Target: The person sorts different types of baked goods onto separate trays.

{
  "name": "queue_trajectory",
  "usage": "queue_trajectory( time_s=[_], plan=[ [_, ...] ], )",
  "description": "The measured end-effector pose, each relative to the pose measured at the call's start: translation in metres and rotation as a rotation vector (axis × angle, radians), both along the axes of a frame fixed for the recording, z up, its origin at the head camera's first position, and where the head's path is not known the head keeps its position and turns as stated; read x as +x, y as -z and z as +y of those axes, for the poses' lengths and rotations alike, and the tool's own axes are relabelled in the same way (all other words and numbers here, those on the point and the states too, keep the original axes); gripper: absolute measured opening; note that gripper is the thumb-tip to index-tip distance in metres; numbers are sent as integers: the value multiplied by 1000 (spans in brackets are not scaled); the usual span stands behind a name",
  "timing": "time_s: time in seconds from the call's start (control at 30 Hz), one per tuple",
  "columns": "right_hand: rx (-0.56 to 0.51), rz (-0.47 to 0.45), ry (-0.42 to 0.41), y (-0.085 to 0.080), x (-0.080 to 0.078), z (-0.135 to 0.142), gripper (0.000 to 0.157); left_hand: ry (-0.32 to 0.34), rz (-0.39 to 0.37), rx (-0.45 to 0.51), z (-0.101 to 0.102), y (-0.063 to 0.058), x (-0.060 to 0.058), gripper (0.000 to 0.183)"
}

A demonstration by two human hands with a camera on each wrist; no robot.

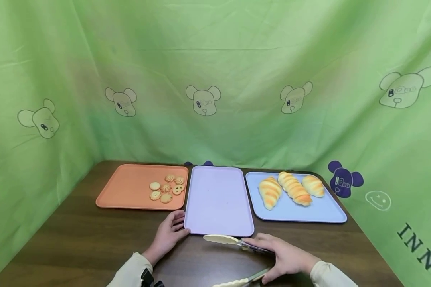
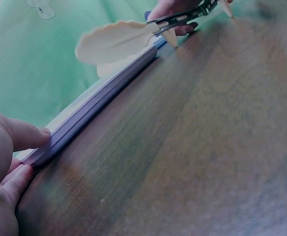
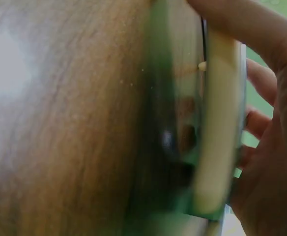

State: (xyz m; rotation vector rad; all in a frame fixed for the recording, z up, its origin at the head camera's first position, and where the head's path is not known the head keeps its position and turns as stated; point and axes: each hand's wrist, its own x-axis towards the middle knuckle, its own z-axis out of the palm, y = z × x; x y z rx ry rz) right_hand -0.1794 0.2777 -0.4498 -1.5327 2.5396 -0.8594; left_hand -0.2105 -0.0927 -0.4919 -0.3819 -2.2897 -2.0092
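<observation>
My left hand point(image 1: 169, 233) holds the near left corner of a pale purple tray point(image 1: 219, 201), thumb at its front edge and fingers along its left side. In the left wrist view, the fingertips sit right on the rim of that tray point(image 2: 84, 115). My right hand point(image 1: 291, 255) grips a pair of tongs point(image 1: 233, 240) with cream scalloped ends and metal arms. Thumb and fingers lie on opposite arms, and the tongs are spread wide over the table in front of the purple tray. The right wrist view shows one cream-coloured part of the tongs point(image 3: 219, 123) close up, blurred.
An orange tray point(image 1: 129, 187) on the left bears several cookies point(image 1: 166, 188) at its right side. On the right, a blue tray point(image 1: 291, 216) carries three breads point(image 1: 294, 189). A green printed curtain point(image 1: 215, 131) rises behind the brown table point(image 1: 75, 235) and along its sides.
</observation>
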Motion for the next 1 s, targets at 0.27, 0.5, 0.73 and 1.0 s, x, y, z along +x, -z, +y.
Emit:
queue_trajectory(
  time_s=[0.27,0.5,0.73,1.0],
  plan=[
    [22,-58,60,-2,4,-1,92,2,6,-5,1,-2,-4,54],
    [23,-70,93,-3,13,2,99,8,-58,20,2,0,-3,55],
    [61,-22,312,-22,25,-2,66,37,-91,-35,-12,-17,3,56],
    [211,102,674,-41,28,-15,52,18,71,-561,-35,-55,16,62]
  ],
)
